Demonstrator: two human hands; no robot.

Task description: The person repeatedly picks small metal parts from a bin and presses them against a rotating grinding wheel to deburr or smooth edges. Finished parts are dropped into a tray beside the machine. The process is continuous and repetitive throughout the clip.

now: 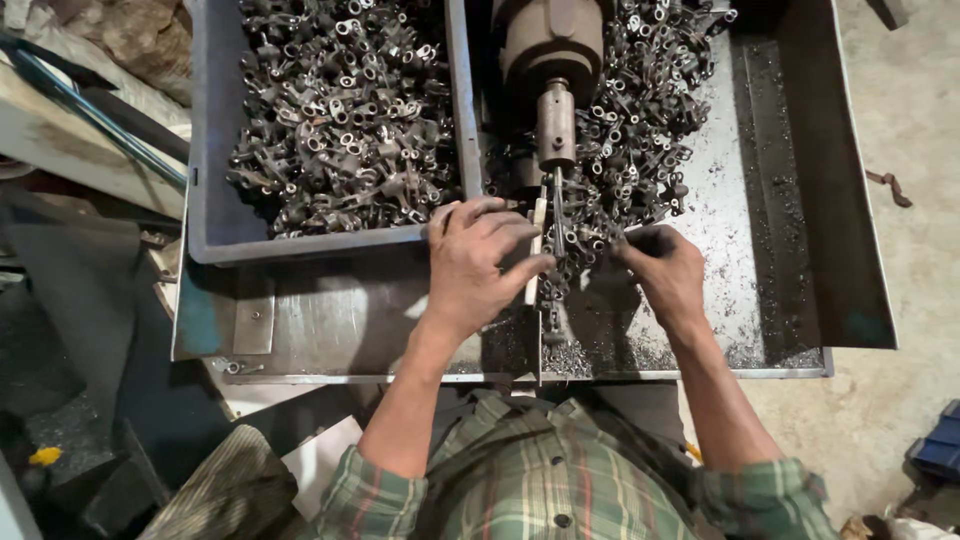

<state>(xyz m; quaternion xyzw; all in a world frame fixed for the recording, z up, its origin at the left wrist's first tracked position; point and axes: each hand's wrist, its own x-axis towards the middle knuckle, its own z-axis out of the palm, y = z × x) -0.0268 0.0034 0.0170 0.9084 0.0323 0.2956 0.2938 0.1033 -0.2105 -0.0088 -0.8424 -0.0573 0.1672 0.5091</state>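
Both hands at the drill, feeding one part.
My left hand (478, 262) pinched a pale strip (537, 250); my right hand (660, 272) seemingly gripped a metal piece (572, 245) under the spindle (556, 125), needing steady alignment.

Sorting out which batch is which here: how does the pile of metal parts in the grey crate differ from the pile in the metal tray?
The parts in the grey crate lie heaped and walled in by the crate; the parts in the metal tray spread loosely around the machine spindle, thinning out to metal chips. The left hand rests by the crate's rim; the right hand touches the tray pile. Both piles look like the same small dark ringed pieces.
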